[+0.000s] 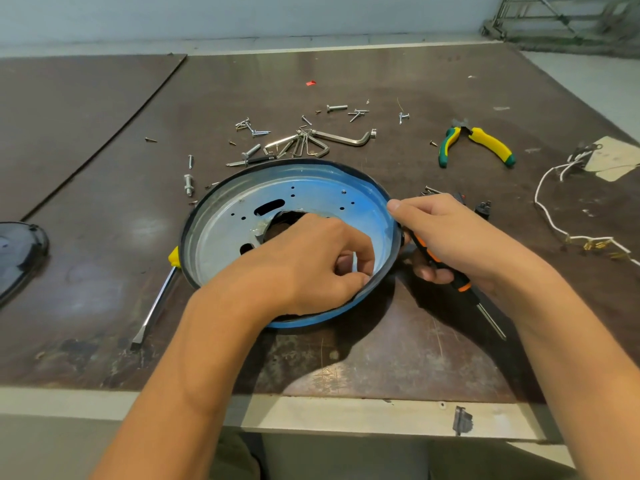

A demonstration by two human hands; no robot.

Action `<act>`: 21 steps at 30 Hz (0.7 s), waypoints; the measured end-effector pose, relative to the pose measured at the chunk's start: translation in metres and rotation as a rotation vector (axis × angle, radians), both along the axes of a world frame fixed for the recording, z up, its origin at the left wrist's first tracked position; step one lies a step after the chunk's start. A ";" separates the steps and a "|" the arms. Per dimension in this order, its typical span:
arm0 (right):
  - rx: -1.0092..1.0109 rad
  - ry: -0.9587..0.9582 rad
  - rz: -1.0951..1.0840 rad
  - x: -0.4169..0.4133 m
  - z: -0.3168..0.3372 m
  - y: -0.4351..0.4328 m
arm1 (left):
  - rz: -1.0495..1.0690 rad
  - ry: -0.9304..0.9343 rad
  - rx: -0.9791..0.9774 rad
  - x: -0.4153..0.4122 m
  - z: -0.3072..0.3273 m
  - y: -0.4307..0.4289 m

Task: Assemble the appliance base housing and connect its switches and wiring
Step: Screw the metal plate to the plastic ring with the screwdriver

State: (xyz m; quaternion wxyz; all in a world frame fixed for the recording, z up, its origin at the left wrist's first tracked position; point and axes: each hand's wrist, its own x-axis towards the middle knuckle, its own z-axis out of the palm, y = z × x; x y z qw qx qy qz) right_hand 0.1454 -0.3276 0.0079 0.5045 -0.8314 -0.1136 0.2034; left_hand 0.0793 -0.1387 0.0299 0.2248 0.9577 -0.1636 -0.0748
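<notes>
Now working the rim of the base housing

We judge the step to be an early one: the base housing (221, 233) lies open side up in the middle of the worktop (381, 358), with nothing fitted inside it. Our left hand (311, 261) reaches into the pan, its curled fingers pinching the near right rim. Our right hand (446, 233) grips an orange and black screwdriver (462, 284), shaft pointing back toward us, and its thumb rests on the rim's right side.

The next move probably calls for holding the housing steady and turning the screwdriver tip toward the rim or a hole. What the left fingers hold besides the rim, we cannot tell.

Room is tight on the far side, where loose screws (258, 133) and hex keys (311, 143) lie just beyond the rim. A yellow-handled flat tool (156, 299) sits against the left edge. The wiring (594, 243) waits well apart on the right, and the near strip of worktop is open.
</notes>
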 end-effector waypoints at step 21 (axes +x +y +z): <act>0.166 0.068 -0.153 -0.012 -0.018 0.001 | 0.019 -0.189 0.098 -0.034 -0.003 -0.002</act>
